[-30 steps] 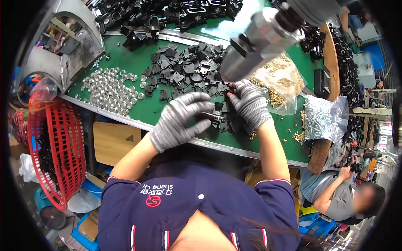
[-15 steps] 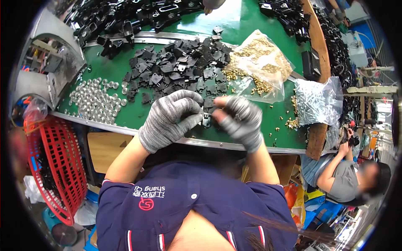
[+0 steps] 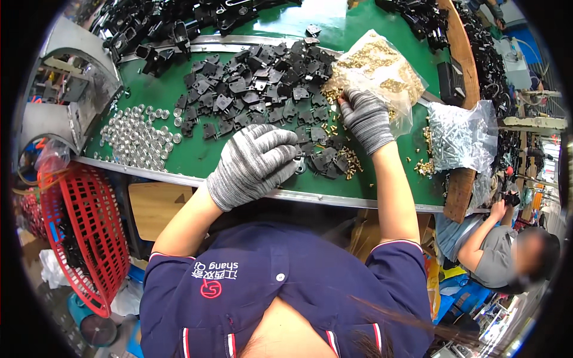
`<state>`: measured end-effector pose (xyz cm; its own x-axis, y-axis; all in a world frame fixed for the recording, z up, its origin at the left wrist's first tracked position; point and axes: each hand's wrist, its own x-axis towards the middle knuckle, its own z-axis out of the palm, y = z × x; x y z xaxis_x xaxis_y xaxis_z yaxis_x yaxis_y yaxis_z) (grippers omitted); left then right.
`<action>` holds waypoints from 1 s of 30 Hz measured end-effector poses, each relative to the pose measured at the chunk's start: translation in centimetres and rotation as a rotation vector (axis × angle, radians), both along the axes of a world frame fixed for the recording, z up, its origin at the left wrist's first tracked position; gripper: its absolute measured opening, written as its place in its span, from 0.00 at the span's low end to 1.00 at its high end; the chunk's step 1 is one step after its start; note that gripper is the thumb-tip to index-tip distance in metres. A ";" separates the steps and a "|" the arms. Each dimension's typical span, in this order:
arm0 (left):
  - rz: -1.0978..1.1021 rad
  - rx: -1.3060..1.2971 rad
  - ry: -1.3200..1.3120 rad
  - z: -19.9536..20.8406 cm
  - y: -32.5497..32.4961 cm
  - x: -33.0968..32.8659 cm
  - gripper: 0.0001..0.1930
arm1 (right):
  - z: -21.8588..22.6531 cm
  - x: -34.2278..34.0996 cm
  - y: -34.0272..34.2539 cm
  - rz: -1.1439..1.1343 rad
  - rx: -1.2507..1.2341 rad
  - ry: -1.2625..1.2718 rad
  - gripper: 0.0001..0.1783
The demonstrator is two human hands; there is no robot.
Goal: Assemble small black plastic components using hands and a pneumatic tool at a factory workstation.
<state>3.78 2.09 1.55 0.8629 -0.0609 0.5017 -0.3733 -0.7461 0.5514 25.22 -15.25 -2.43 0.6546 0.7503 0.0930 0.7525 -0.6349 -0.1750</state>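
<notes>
My left hand (image 3: 253,164), in a grey striped knit glove, is closed near the table's front edge. At its fingertips shows a small silver round part (image 3: 300,166), pinched there and mostly hidden by the fingers. Farther to the right, my right hand (image 3: 367,119), gloved alike, reaches to the brass screws (image 3: 330,94) spilling by a clear bag (image 3: 382,65). Its fingers are drawn together; whatever may be between them is hidden. Between the hands lie a few black brackets (image 3: 325,160) and a small heap of brass screws (image 3: 352,162).
A large pile of black brackets (image 3: 256,83) covers the table's middle. Silver round pieces (image 3: 140,140) lie at left, beside a metal machine housing (image 3: 89,89). A bag of silver screws (image 3: 459,137) rests at right near a wooden rail (image 3: 456,197). A red basket (image 3: 95,232) stands lower left.
My right hand has left my left hand's side and moved up and right to the brass screws. Brackets and screws it covered now show. My left hand has stayed nearly in place.
</notes>
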 end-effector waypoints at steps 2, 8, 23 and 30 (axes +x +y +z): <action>-0.004 0.019 -0.008 -0.3 0.0 0.0 0.13 | -0.2 0.3 -0.2 0.037 0.082 0.002 0.10; -0.028 -0.051 -0.076 -1.4 -0.2 -0.1 0.13 | -0.7 1.1 -0.8 0.048 0.041 0.023 0.10; 0.214 -0.146 -0.192 -2.9 -1.8 -0.9 0.13 | 5.6 -7.4 -1.7 -0.121 0.633 1.387 0.06; 0.233 -0.162 -0.211 -2.9 -1.8 -0.8 0.14 | 4.7 -8.5 -1.1 -0.012 0.979 1.769 0.06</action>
